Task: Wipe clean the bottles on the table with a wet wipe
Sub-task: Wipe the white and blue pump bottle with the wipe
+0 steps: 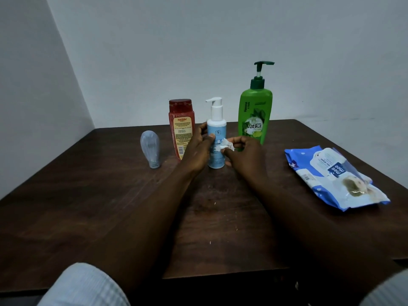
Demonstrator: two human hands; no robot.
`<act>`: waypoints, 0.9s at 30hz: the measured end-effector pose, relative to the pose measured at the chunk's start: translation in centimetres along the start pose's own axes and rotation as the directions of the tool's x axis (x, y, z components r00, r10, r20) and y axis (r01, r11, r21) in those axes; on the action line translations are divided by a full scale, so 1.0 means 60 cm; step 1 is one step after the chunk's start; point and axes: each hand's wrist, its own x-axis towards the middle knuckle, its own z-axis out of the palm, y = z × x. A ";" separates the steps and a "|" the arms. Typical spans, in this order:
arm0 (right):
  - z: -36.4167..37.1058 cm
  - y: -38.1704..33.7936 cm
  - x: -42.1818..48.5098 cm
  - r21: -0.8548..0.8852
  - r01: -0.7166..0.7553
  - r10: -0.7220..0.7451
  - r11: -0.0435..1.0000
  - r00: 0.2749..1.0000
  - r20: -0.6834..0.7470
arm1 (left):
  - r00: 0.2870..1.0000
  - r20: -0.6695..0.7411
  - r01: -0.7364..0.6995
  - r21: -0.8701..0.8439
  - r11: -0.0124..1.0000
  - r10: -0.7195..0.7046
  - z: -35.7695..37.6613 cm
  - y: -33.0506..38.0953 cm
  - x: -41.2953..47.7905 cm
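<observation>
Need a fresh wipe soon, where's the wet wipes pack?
In the head view, the wet wipes pack lies flat on the right side of the brown table, right of the green Vatika pump bottle.

The left hand [198, 149] wraps the pale blue pump bottle [216, 131], hiding the label's side under its fingers. Most of the wet wipe [226, 146] is buried in the curled fingers of the right hand [245, 155] (only a crumpled white tuft shows at the fingertips). Behind those fingers the green bottle [255, 113] loses its base. Left of the fingers, the print on the red bottle [181, 129] is too small to read.
</observation>
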 end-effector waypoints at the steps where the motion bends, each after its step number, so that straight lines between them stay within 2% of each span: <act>1: 0.002 0.001 0.002 0.004 -0.002 0.002 1.000 1.000 -0.004 | 1.000 -0.008 -0.007 0.004 1.000 0.007 0.001 -0.002 0.003; 15: 0.015 0.016 0.011 0.017 0.014 -0.013 1.000 0.999 -0.042 | 0.998 -0.039 -0.047 0.038 0.998 0.049 0.005 -0.007 0.010; 22: 0.009 0.015 0.007 -0.035 0.042 -0.045 0.999 0.996 -0.074 | 0.993 -0.056 -0.100 0.032 0.994 0.102 0.005 0.020 0.002; 25: 0.005 0.018 0.008 -0.020 0.033 -0.035 0.999 0.997 -0.074 | 0.959 -0.143 -0.235 0.089 0.968 0.245 0.002 0.067 -0.008; 27: 0.000 0.017 0.006 -0.024 0.041 -0.043 0.999 0.995 -0.086 | 0.888 -0.221 -0.364 0.196 0.911 0.402 -0.014 0.107 -0.015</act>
